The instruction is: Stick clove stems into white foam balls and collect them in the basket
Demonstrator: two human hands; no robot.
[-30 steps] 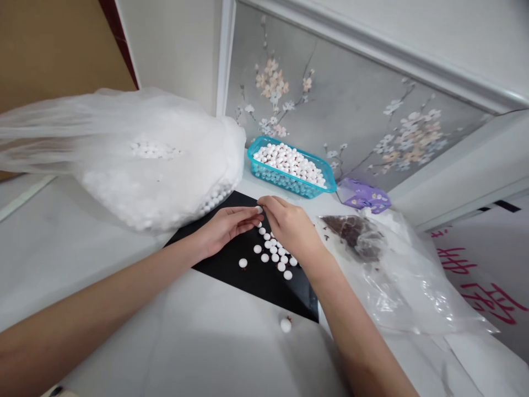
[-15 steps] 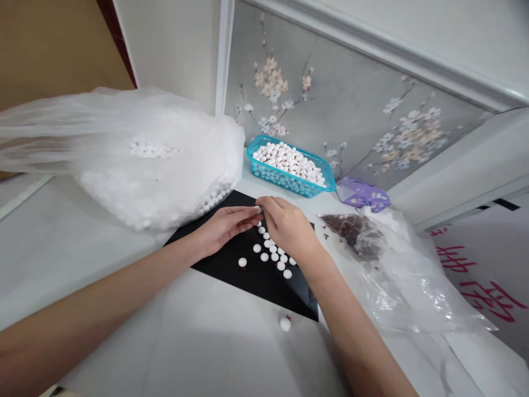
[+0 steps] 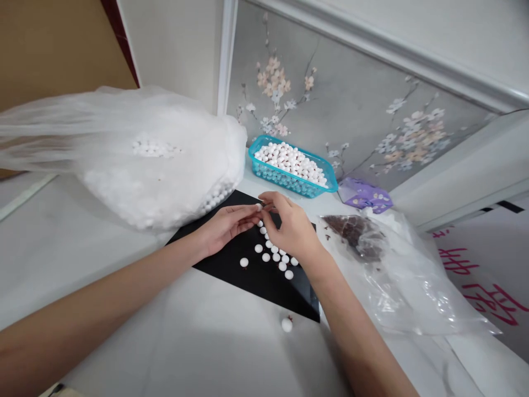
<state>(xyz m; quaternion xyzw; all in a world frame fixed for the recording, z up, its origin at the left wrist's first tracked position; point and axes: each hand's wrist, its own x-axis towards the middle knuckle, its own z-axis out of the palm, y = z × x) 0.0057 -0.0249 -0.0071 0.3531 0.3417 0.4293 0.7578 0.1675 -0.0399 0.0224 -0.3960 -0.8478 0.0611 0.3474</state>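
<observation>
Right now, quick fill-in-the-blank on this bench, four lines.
1. The left hand and right hand are both over the ____ mat.
2. The plastic basket is filled with ____ balls.
3. The clear plastic bag with brown pieces lies beside the ____ hand.
4. The small packet beyond that bag is ____.

Missing words: black; white; right; purple.

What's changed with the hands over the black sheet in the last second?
The right hand has spread its fingers and lifted them slightly away from the small round white bead at the left hand's fingertips. The left hand still holds that bead. The loose white beads on the flat black sheet stayed as they were.
</observation>
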